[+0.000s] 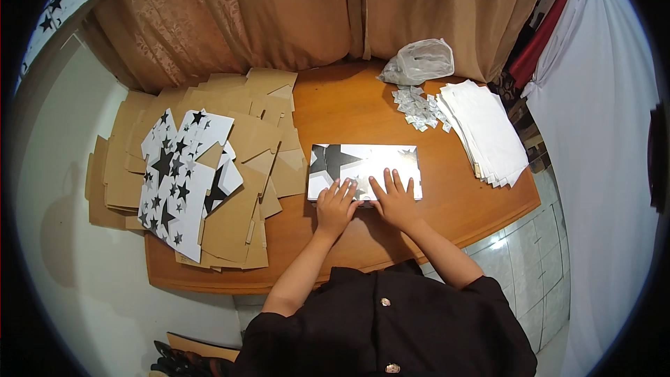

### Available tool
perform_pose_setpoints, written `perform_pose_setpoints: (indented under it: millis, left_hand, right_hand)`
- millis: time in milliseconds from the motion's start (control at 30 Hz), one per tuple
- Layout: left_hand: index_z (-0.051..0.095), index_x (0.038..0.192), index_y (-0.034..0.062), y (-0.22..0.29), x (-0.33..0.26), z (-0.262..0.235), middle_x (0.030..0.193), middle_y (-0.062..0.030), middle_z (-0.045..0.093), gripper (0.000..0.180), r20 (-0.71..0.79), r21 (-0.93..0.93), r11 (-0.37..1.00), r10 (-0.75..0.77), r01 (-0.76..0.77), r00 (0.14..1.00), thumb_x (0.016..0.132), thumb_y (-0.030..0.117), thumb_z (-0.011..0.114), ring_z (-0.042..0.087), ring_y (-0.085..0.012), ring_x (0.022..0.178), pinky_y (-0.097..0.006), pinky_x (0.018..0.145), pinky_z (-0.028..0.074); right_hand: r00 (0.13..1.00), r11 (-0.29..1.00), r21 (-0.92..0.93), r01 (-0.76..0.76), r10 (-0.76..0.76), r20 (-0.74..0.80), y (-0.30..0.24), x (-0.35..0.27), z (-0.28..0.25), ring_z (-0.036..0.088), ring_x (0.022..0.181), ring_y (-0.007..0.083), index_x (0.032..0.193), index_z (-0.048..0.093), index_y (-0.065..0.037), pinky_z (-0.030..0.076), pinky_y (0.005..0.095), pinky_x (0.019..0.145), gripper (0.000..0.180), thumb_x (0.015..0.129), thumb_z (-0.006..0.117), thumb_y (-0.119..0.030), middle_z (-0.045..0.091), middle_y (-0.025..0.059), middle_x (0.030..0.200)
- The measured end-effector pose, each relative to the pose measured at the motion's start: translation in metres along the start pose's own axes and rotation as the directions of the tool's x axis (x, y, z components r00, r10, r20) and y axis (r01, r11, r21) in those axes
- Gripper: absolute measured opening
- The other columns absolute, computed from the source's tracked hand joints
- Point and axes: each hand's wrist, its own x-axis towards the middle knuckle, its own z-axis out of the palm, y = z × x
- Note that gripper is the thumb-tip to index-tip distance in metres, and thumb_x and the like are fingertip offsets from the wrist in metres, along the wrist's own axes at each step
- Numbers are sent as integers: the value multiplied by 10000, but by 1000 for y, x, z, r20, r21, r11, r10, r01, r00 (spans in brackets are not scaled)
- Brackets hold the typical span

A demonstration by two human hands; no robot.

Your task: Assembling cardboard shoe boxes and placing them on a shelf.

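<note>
A white cardboard box [377, 157] printed with black and grey stars lies closed in front of me on the wooden table. My left hand [335, 208] rests on its near edge, left of the middle, with the fingers spread over the lid. On the right part of the same edge lies my right hand [396, 202], its fingers also stretched out flat. Both thumbs point toward each other at the box's front side. The inside of the box is hidden.
Flat brown cardboard blanks [237, 230] are piled at the left, with star-printed blanks [174, 181] on top. Small silvery packets [421, 110] lie at the back right beside a clear plastic bag [422, 61]. A stack of white sheets [485, 132] sits near the table's [300, 258] right edge.
</note>
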Motion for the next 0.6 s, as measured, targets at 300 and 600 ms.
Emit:
perform_pose_setpoints:
  millis: [300,600]
  left_hand:
    - [632,1095,165,-13,-19,8,1152,16,611,387,-11,-62,998,-7,6,1000,769,374,646,547,-179,1064,-366,863,353]
    - [554,1201,147,12,-40,-19,1339,-120,379,469,68,-14,993,-119,120,991,818,413,616,299,-276,1273,-437,1004,221]
  right_hand:
    - [949,958,282,-46,-47,313,9,34,-51,511,1141,261,1187,561,-161,276,584,980,488,816,539,-477,526,105,1242]
    - [851,822,317,-473,333,406,105,67,-17,561,1067,300,1167,581,-105,318,536,978,515,791,591,-456,620,132,1102]
